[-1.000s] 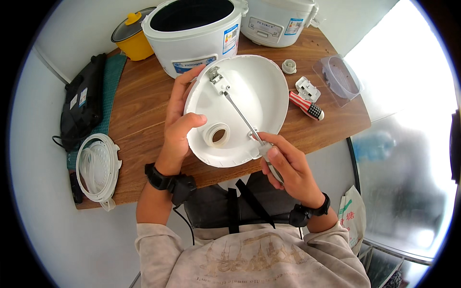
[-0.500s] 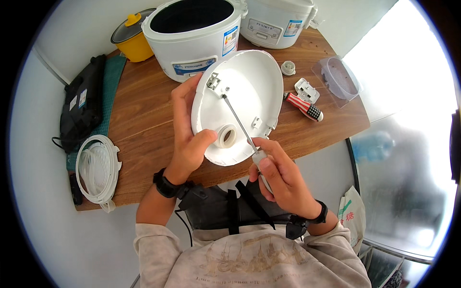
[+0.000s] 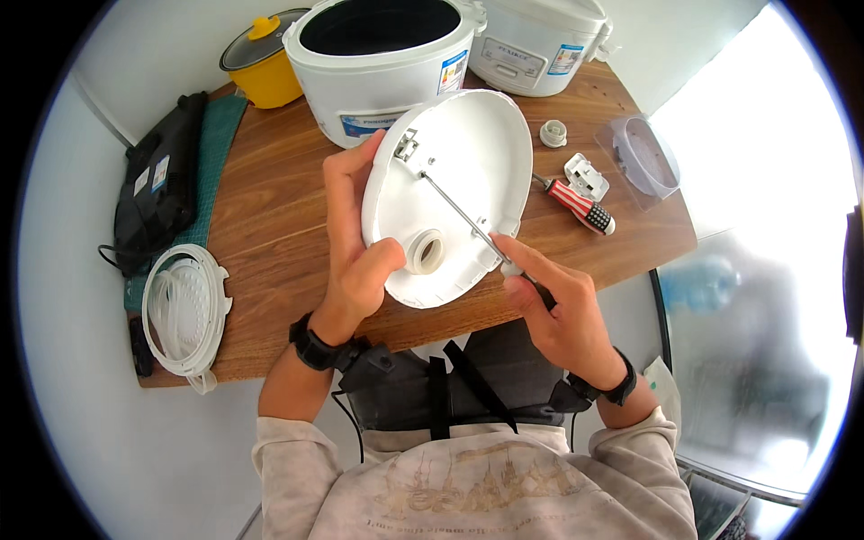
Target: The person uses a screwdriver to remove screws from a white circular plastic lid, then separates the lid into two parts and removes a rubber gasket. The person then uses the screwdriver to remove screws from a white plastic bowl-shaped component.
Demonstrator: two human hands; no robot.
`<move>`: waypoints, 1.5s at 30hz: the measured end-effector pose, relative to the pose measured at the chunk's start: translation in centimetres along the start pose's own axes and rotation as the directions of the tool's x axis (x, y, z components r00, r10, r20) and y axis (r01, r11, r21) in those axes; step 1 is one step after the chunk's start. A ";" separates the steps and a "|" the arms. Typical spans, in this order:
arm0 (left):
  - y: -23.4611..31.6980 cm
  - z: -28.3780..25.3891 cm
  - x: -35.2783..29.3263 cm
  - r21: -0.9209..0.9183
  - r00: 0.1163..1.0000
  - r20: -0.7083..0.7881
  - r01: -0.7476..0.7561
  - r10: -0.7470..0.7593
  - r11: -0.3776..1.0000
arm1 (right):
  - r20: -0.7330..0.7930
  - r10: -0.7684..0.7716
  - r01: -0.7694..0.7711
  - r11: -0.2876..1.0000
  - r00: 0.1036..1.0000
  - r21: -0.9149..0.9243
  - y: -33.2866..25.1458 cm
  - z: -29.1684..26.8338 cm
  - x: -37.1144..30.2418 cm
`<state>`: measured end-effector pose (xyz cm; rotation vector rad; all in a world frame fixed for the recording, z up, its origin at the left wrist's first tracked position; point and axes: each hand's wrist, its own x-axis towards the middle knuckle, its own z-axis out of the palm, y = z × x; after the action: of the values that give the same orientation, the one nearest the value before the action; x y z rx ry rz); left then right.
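My left hand point(image 3: 354, 247) grips the left rim of a white oval cooker lid point(image 3: 468, 153), holding it tilted above the wooden table point(image 3: 270, 234), inner side toward me. A round white collar point(image 3: 426, 251) sits near the lid's lower end by my thumb, and a small metal hinge bracket point(image 3: 407, 144) is at its top. My right hand point(image 3: 558, 310) is closed on a long screwdriver point(image 3: 459, 211) whose metal shaft runs up-left, tip resting on the lid's inner face.
An open white rice cooker point(image 3: 382, 58) stands behind the lid, a second white cooker point(image 3: 540, 40) to its right, a yellow pot point(image 3: 263, 67) at left. A red-handled screwdriver point(image 3: 580, 205), small white parts point(image 3: 585, 175), clear dish point(image 3: 646, 157), black bag point(image 3: 157, 184) and white ring point(image 3: 184, 310) lie about.
The lid has tilted more upright and shifted slightly left. My left hand slid down its left rim toward the collar. The screwdriver tip has moved toward the lid's upper middle.
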<state>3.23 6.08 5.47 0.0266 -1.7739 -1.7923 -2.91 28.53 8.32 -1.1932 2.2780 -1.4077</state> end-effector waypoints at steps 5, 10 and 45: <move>0.3 -0.1 0.3 -0.099 0.999 0.042 0.029 -0.025 0.995 | 0.005 -0.184 0.177 0.941 0.983 -0.289 0.7 -1.8 1.1; 0.6 -0.1 0.3 -0.156 0.996 0.069 0.071 -0.061 0.985 | 0.115 -0.239 0.254 0.710 0.964 -0.657 -0.5 -4.3 2.2; -0.5 0.0 0.3 -0.038 1.000 -0.006 -0.029 0.029 0.999 | 0.293 0.296 -0.412 0.547 0.909 0.728 -0.6 2.3 -2.2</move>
<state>2.80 5.94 5.16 -0.0094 -1.7276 -1.8031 0.09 28.45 7.09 -0.4675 1.3730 -1.7666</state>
